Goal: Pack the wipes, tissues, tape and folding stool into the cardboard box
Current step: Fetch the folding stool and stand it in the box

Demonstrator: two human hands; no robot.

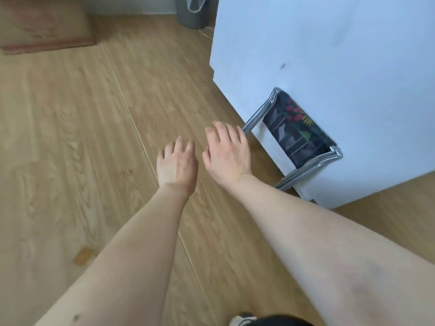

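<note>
The folding stool (295, 135) is folded flat and leans against the white wall on the right; it has a silver metal frame and dark fabric with a red and green leaf print. My right hand (227, 152) reaches out over the floor just left of the stool's frame, fingers spread, holding nothing. My left hand (177, 164) hovers beside it, a little lower and further left, also empty with fingers apart. The wipes, tissues and tape are not in view. A brown cardboard surface (44, 24), possibly the box, shows at the top left.
Wood-pattern floor (82, 137) fills most of the view. A white wall corner (329, 67) juts out on the right. A grey bin (194, 12) stands at the top centre. A small brown scrap (82, 255) lies on the floor at lower left. A shoe tip (242, 320) shows at the bottom edge.
</note>
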